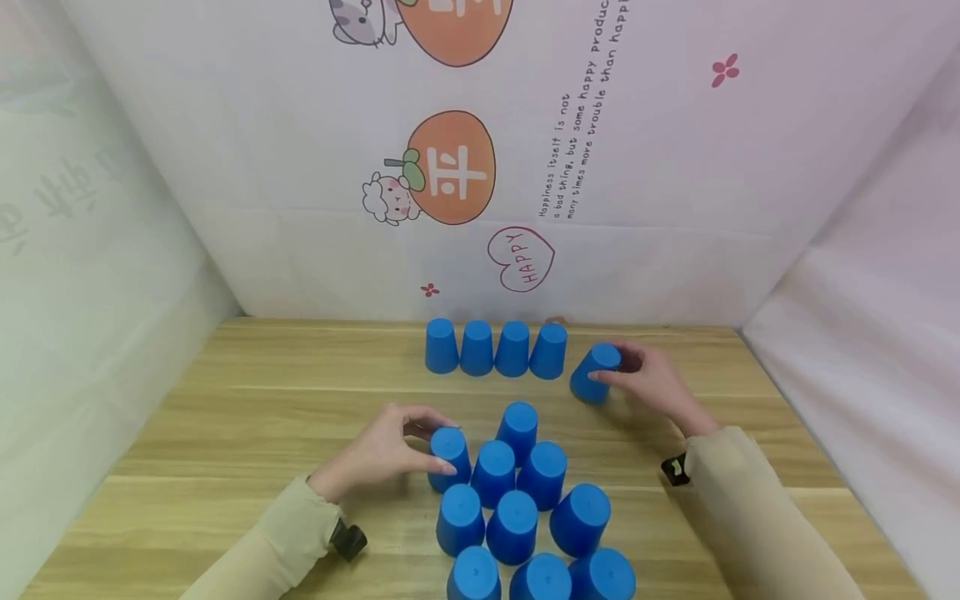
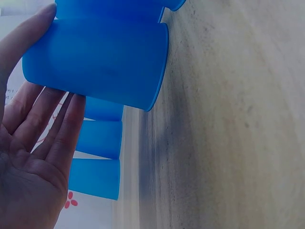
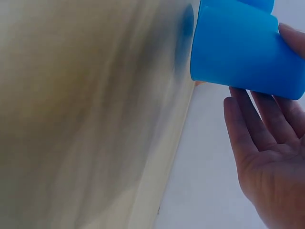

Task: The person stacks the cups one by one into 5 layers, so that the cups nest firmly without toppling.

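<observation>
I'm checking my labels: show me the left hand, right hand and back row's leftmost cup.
Left hand (image 1: 388, 446): head view, near thumb base.
Right hand (image 1: 649, 380): head view, near thumb base.
Back row's leftmost cup (image 1: 441, 350): head view, on its side.

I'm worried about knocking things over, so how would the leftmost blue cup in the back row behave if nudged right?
The leftmost cup would probably slide before tipping, since its wider end is down. Its smooth, plain sides may feel slippery. It would likely bump the next cup, which stands close beside it.
</observation>
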Demonstrator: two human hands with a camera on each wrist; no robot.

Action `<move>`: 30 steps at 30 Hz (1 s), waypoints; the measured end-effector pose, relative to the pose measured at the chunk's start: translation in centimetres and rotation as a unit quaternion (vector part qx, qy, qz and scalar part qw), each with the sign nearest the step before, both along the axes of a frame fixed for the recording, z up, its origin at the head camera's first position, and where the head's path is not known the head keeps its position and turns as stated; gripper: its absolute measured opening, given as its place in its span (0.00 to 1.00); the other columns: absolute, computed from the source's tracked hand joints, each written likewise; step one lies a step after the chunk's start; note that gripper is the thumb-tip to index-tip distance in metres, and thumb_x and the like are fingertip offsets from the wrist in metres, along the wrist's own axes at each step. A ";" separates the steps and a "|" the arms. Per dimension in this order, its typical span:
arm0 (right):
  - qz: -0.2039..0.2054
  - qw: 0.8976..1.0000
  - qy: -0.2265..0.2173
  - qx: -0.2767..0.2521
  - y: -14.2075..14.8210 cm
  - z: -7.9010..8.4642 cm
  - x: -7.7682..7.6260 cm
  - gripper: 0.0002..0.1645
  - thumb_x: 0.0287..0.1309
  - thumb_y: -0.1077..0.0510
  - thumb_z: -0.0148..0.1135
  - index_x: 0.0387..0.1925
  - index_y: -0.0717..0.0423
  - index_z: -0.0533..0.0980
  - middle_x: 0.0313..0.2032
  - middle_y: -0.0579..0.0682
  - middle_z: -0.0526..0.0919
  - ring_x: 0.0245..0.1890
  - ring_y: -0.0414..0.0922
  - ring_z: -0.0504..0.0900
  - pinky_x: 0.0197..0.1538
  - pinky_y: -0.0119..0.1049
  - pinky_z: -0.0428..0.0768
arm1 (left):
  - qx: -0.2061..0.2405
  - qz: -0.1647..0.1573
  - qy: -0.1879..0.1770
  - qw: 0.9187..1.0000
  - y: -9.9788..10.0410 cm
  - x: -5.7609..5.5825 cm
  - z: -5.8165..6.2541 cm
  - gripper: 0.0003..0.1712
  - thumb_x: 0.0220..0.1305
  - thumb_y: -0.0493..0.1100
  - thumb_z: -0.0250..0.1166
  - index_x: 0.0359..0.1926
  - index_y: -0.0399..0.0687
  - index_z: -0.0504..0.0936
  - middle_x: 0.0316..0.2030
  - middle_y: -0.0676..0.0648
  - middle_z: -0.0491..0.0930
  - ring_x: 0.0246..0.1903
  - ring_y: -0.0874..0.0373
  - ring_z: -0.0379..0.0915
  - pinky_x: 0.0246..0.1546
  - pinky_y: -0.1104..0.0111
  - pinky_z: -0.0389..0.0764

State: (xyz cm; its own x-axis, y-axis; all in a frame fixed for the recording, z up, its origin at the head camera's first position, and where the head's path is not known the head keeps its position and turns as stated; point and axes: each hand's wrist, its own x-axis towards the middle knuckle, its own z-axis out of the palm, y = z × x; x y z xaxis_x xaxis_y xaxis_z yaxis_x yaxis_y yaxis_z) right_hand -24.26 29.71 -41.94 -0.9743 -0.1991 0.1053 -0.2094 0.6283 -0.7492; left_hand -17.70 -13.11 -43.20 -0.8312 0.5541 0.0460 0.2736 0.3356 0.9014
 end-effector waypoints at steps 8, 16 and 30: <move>-0.009 1.000 -0.006 0.005 -0.3 -0.2 -2.8 0.38 0.60 0.42 0.73 0.63 0.59 0.76 0.56 0.59 0.82 0.56 0.58 0.80 0.58 0.56 0.79 | 0.000 -0.002 -0.003 1.000 0.0 0.1 0.2 0.26 0.53 0.51 0.81 0.53 0.54 0.85 0.46 0.57 0.85 0.47 0.57 0.81 0.52 0.54 0.82; -0.009 1.000 -0.012 0.005 -0.8 0.0 -4.2 0.39 0.60 0.42 0.73 0.63 0.62 0.75 0.56 0.62 0.81 0.56 0.60 0.80 0.58 0.57 0.78 | -0.002 0.000 0.001 1.000 0.0 0.0 0.1 0.26 0.53 0.51 0.81 0.53 0.55 0.85 0.46 0.58 0.85 0.46 0.58 0.81 0.51 0.56 0.82; -0.012 1.000 -0.023 0.002 -0.7 -0.2 -4.7 0.39 0.59 0.43 0.74 0.64 0.62 0.74 0.57 0.62 0.81 0.56 0.61 0.80 0.57 0.59 0.78 | 0.001 -0.004 -0.003 1.000 0.0 0.0 0.2 0.26 0.53 0.50 0.81 0.53 0.54 0.85 0.46 0.57 0.85 0.46 0.58 0.81 0.52 0.56 0.82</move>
